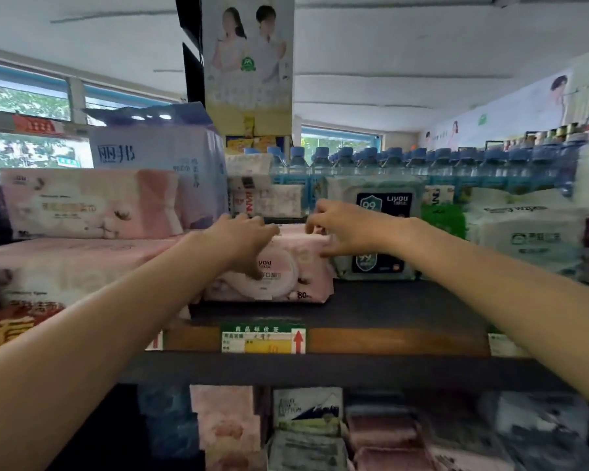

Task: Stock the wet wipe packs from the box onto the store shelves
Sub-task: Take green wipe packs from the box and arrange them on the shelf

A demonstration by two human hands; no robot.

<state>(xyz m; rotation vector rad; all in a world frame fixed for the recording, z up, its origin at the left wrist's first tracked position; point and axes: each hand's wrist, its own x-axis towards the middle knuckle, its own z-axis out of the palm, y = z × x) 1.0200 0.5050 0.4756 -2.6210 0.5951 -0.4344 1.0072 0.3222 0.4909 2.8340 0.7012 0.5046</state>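
blur smears most labels, and the left hand (244, 237) covers part of the pink wipe pack (279, 266). its fingers curl over the pack's top left, thumb on the round lid. the right hand (340, 229) pinches the top right edge. the pack stands on the dark shelf (405, 304), bare board below the fingers. a soft white pack (376, 229) sits just right of them.
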